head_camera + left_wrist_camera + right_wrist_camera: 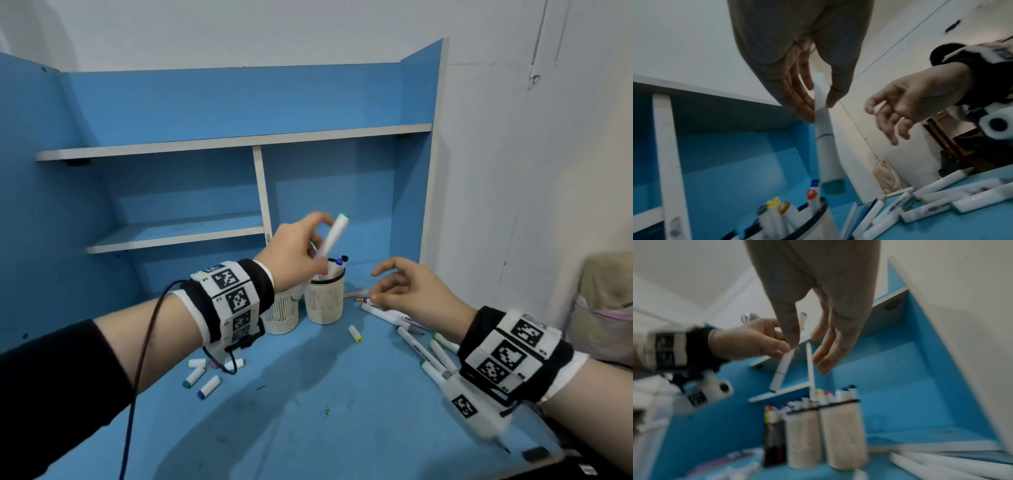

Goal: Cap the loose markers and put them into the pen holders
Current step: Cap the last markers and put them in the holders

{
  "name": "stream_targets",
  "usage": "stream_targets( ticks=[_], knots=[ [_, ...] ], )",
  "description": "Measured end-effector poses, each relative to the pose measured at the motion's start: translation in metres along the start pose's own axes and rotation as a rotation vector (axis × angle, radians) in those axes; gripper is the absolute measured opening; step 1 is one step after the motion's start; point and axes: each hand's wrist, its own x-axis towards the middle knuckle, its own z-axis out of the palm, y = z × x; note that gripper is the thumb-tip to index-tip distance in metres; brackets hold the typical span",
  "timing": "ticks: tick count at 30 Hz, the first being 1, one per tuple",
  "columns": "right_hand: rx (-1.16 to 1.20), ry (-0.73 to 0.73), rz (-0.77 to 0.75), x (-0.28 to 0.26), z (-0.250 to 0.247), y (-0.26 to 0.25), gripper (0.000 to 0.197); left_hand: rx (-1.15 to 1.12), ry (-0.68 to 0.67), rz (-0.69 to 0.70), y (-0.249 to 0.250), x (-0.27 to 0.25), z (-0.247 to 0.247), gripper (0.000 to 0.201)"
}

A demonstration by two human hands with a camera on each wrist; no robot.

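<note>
My left hand (294, 246) pinches a white marker (331, 237), green-capped, tilted above the right holder (323, 301). That holder has several capped markers standing in it; the left holder (281, 317), touching it, holds some too, count unclear. My right hand (411, 291) hangs relaxed, fingers loose, gripping nothing, over loose markers (421, 346) on the surface (308, 411) at right. Loose caps (202, 377) lie near left.

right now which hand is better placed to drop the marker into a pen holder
Left. The left hand already pinches the green-capped marker just above the right pen holder; the right hand holds nothing, over the loose markers.
</note>
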Motion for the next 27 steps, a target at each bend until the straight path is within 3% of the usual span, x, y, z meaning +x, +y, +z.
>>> stream_targets(
  ticks=[4,7,11,16,21,27],
  knots=[
    [-0.495,-0.109,0.073,0.004,-0.035,0.041,0.019,-0.044,0.105,-0.040,-0.015,0.025,0.003,0.081],
    [-0.823,-0.217,0.175,0.002,-0.060,0.072,0.020,-0.098,0.191,-0.095,-0.027,0.040,0.011,0.075],
    [-1.062,-0.345,0.356,-0.006,-0.083,0.098,0.024,-0.128,0.267,-0.120,-0.040,0.053,0.028,0.063],
    [-1.116,-0.406,0.440,-0.009,-0.091,0.108,0.029,-0.137,0.283,-0.134,-0.052,0.059,0.050,0.052],
    [-1.141,-0.427,0.478,-0.005,-0.088,0.104,0.041,-0.081,0.187,-0.195,-0.068,0.063,0.067,0.023],
    [-1.069,-0.277,0.384,0.001,-0.082,0.093,0.043,0.066,0.049,-0.232,-0.080,0.061,0.070,0.020]
  ],
)
